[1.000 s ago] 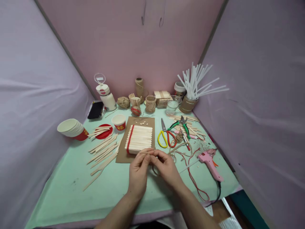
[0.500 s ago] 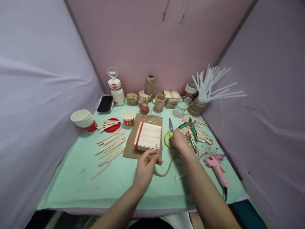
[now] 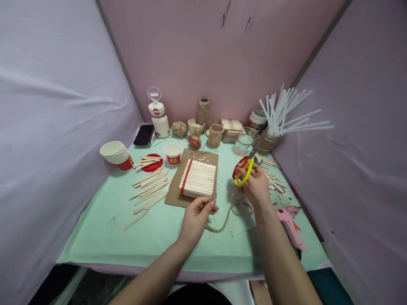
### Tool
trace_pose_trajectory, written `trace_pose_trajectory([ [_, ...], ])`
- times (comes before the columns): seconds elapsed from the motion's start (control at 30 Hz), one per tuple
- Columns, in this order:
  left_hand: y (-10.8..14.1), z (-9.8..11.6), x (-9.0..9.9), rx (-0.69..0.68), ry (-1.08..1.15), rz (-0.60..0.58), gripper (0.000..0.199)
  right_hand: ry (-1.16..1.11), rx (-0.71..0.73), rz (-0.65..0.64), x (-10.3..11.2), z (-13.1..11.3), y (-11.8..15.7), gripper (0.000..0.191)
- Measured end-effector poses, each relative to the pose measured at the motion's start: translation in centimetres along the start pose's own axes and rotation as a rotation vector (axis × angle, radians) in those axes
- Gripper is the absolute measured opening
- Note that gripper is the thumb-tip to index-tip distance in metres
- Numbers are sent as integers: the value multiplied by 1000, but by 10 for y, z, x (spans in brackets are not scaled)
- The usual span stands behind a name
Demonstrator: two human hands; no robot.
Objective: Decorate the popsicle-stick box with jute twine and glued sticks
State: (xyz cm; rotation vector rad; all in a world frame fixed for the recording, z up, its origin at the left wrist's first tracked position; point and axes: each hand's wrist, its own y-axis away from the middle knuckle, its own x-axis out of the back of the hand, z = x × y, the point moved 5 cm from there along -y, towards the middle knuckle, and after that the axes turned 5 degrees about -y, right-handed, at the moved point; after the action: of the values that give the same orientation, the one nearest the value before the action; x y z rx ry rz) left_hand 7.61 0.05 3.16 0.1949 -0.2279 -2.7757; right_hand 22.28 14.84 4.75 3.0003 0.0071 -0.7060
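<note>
My right hand (image 3: 257,186) is closed on a pair of scissors (image 3: 244,171) with red and yellow handles, raised above the table with the blades pointing away. My left hand (image 3: 197,217) pinches the end of a brown twine (image 3: 219,230), close to the near right corner of a box of wooden craft sticks (image 3: 199,178). A red strip runs along the left side of that box, which rests on brown cardboard (image 3: 173,199). From the left hand the twine curves over the table toward the right. Fingertips partly hide its pinched end.
Loose wooden sticks (image 3: 149,190), stacked paper cups (image 3: 116,154) and a red lid (image 3: 160,166) lie left. A white paper cup (image 3: 173,154) stands behind the cardboard. At right are a pink glue gun (image 3: 291,228), a clear cup of liquid (image 3: 243,145) and white glue sticks (image 3: 280,116).
My right hand has lifted the scissors off the table, their blades now pointing up and away. The left hand stays by the box corner, its fingers still pinching the twine.
</note>
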Motion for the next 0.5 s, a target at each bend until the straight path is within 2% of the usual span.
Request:
trace_pose_trajectory([
  [0.1, -2, 1, 2, -4, -17, 40, 24, 76, -68, -102, 2, -6, 20, 38],
  [0.2, -4, 0, 6, -5, -22, 79, 25, 163, -102, -174, 15, -7, 45, 30],
  [0.33, -7, 1, 7, -22, -26, 77, 27, 579, -94, -280, 35, -11, 81, 41],
  [0.4, -9, 3, 6, -8, -27, 61, 27, 833, -109, -336, 43, -14, 96, 39],
  [0.5, -10, 6, 4, 11, -47, 34, 27, 1050, -117, -400, 52, -19, 113, 39],
])
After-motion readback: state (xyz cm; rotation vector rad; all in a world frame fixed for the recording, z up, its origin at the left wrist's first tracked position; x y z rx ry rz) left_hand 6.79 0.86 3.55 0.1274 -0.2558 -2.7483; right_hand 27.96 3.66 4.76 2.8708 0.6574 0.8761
